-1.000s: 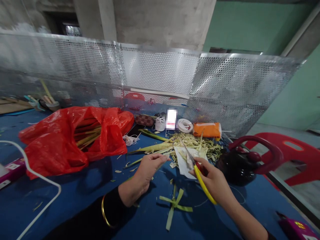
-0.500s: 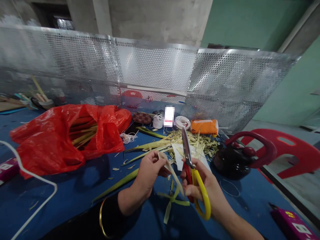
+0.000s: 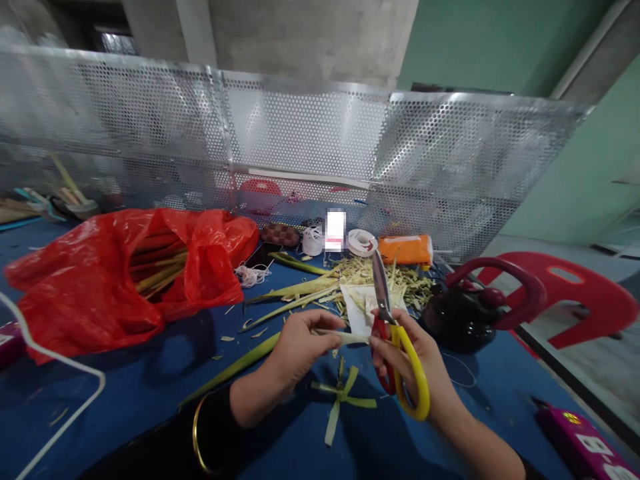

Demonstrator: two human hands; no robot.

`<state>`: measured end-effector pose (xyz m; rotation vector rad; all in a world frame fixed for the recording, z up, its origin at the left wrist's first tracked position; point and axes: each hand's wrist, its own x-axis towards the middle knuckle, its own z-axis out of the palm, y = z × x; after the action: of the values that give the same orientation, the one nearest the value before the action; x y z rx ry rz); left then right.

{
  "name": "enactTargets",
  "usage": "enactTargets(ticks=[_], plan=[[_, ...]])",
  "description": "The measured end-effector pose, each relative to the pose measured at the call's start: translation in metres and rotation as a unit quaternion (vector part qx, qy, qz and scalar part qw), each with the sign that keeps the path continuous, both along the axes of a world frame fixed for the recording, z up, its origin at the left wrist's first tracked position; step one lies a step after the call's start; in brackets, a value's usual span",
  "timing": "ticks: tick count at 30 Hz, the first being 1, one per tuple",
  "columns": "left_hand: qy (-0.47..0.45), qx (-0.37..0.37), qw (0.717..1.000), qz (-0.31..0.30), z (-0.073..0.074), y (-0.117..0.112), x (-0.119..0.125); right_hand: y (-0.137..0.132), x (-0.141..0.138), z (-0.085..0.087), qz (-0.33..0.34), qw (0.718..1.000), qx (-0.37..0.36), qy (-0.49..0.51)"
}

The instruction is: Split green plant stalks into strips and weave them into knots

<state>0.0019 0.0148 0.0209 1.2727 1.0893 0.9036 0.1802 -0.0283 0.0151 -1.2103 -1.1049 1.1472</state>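
Over the blue table [image 3: 295,440], the L hand [image 3: 295,350] had thumb + fingers closed in a pinch on a pale leaf strip [image 3: 353,339], w/ no real gap showing. The R hand [image 3: 425,363] was curled round the red-and-yellow scissors [image 3: 382,290], its thumb + fingertips apparently nipping the strip's other end; couldn't tell which fingers sat in the loops. Blades were together, tips up and away, prob. to spare the fingertips for the strip. Btwn the hands the strip ran roughly level, held short, prob. for control.

Just below lay a star-like leaf piece [image 3: 340,395], arms spread flat, apart from both hands, prob. nr for quick reach. Beyond the fingers: white paper [image 3: 353,308], then a heap of trimmings [image 3: 363,270], prob. pushed back to spare the work spot.

Edges: red bag [image 3: 85,287] far L, a long green stalk [image 3: 230,369] by the L wrist, dark kettle [image 3: 457,317] nr the R hand, so swing that way looked tight. Mesh screen [image 3: 305,127] bounded the far side. Most room: approx. the near side, round the star.
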Motion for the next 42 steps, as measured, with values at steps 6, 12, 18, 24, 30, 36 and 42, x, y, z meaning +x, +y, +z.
enactTargets(ticks=[6,12,18,24,30,36,42], plan=[[0.165,0.131,0.974,-0.086,-0.003,0.001,-0.003,0.001,0.002,-0.002,0.03,0.999,-0.016,-0.003],[0.117,0.112,0.987,0.006,0.004,0.011,-0.008,0.017,0.026,-0.002,-0.004,0.989,0.057,-0.137],[0.004,0.028,0.995,0.095,0.002,0.028,-0.017,0.027,0.057,-0.002,0.037,0.964,0.04,-0.259],[-0.038,-0.007,0.995,0.09,-0.003,0.028,-0.016,0.026,0.056,-0.009,0.107,0.95,0.031,-0.29],[-0.013,-0.031,0.998,0.055,-0.007,0.027,-0.012,0.029,0.051,-0.021,0.104,0.952,0.023,-0.286],[-0.026,-0.033,0.998,0.043,-0.015,0.031,-0.011,0.033,0.053,-0.021,0.084,0.953,0.026,-0.29],[-0.063,-0.057,0.993,0.077,-0.01,0.028,-0.014,0.031,0.053,-0.008,-0.051,0.854,0.014,-0.518]])
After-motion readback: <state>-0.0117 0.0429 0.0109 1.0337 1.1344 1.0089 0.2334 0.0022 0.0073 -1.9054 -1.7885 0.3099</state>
